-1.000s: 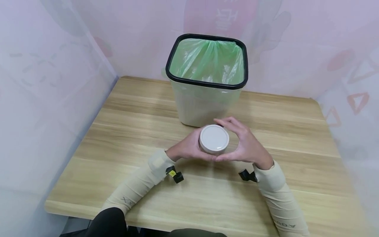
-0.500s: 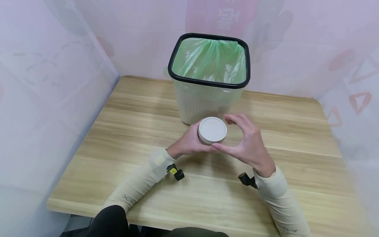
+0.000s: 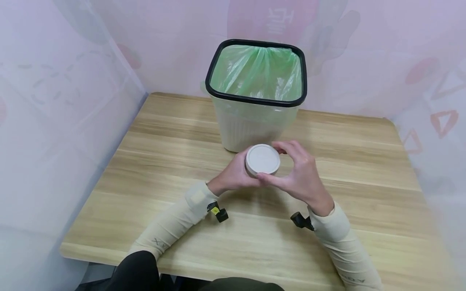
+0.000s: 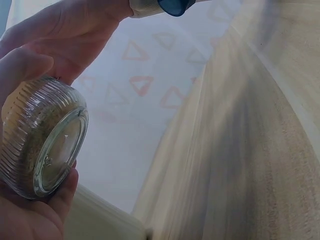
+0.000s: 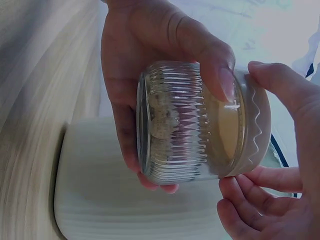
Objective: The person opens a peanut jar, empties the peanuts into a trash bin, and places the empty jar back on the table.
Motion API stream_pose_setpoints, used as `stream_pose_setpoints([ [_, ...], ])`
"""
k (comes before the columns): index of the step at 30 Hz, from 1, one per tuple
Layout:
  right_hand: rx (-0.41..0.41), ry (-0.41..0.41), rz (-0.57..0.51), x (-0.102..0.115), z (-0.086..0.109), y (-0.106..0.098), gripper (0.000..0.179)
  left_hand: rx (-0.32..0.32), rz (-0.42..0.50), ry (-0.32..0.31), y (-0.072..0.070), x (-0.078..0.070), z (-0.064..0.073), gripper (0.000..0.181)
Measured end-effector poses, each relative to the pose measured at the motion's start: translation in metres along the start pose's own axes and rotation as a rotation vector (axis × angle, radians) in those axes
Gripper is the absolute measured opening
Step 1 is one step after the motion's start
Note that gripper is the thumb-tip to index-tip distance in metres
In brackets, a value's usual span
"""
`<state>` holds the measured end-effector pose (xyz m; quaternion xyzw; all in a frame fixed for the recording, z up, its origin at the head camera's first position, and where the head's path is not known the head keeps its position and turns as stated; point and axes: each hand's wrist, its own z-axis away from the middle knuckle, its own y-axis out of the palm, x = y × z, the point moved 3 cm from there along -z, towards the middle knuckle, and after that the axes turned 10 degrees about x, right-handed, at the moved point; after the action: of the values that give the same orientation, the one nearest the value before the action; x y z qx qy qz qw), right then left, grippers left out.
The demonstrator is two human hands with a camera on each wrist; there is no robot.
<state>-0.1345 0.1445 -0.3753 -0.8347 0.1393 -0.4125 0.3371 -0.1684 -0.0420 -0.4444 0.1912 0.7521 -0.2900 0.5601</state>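
A ribbed glass jar point(image 5: 175, 122) with a pale lid point(image 3: 263, 159) is held off a wooden table point(image 3: 164, 145), its base-to-lid axis roughly upright. The left hand point(image 3: 237, 173) grips the glass, with the jar at its two o'clock. The right hand point(image 3: 305, 174) pinches the lid's rim between thumb and fingertips, the lid at its ten o'clock. Both touch, so neither is nearer. A lined bin point(image 3: 251, 123) stands beyond, at twelve o'clock.

Looks pale pink on the wall point(image 3: 174, 60) behind the wooden table point(image 3: 174, 133), turns bluish-white along its left, shows reddish triangles point(image 3: 437, 125) beyond its right edge
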Motion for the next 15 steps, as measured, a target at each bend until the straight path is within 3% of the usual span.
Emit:
stream_pose_setpoints([
  [15, 0.131, -0.080, -0.140, -0.0099, -0.0003, -0.0091, 0.080, 0.037, -0.016, -0.011, 0.0014, -0.0031, 0.0018, 0.092],
])
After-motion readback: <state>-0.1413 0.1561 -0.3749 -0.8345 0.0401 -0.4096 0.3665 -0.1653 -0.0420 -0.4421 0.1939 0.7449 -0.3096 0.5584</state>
